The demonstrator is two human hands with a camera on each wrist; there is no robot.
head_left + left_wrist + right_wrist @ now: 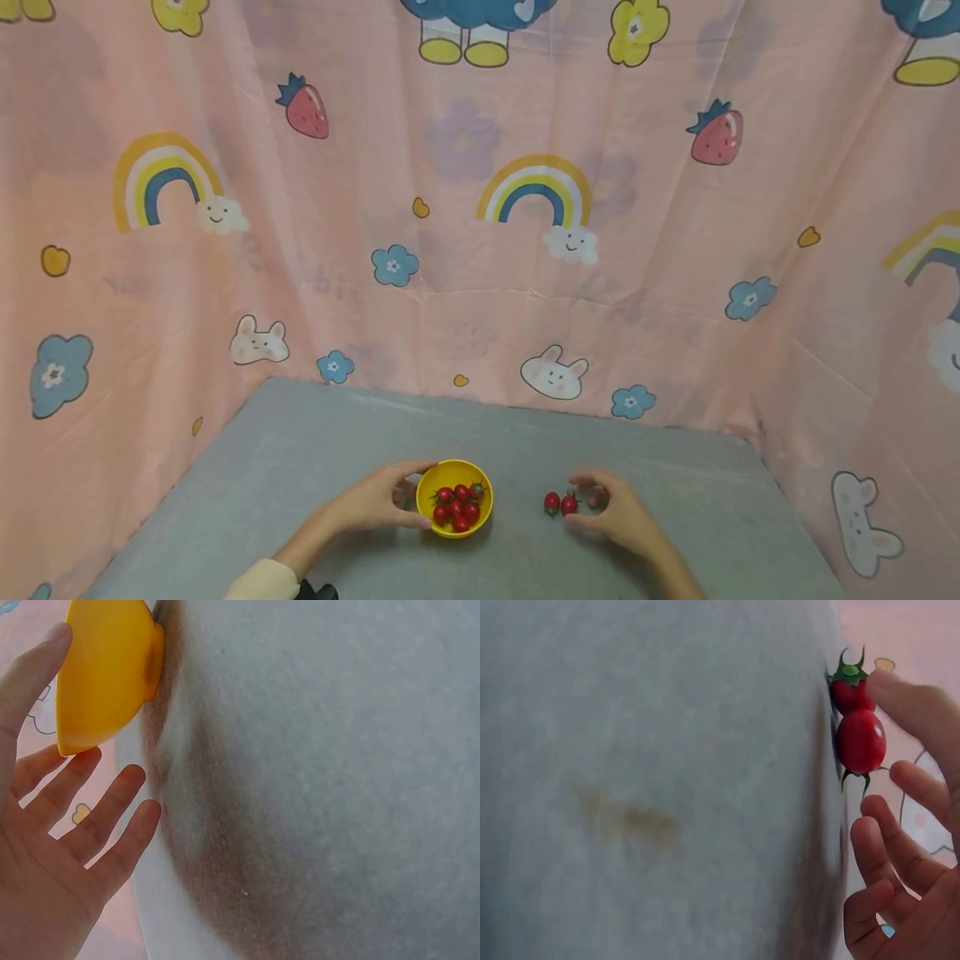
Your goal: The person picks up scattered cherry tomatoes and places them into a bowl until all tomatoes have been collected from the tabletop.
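My left hand (373, 502) holds a yellow bowl (450, 474) from its left side, the thumb on the near rim and the fingers on the far rim. Several cherry tomatoes (460, 507) with green stems lie in the bowl. In the left wrist view, the outside of the bowl (109, 679) shows between thumb and fingertips. To the right, two cherry tomatoes (569, 504) lie touching on the table. My right hand (621, 515) is beside them, thumb and fingers apart around the nearer tomato (861, 741); whether the thumb touches it, I cannot tell.
The grey table (360, 425) ends at a pink printed curtain (450, 333) at the back and sides. A brownish stain (637, 821) marks the surface in the right wrist view. Something black (317, 592) shows by the left sleeve (264, 580).
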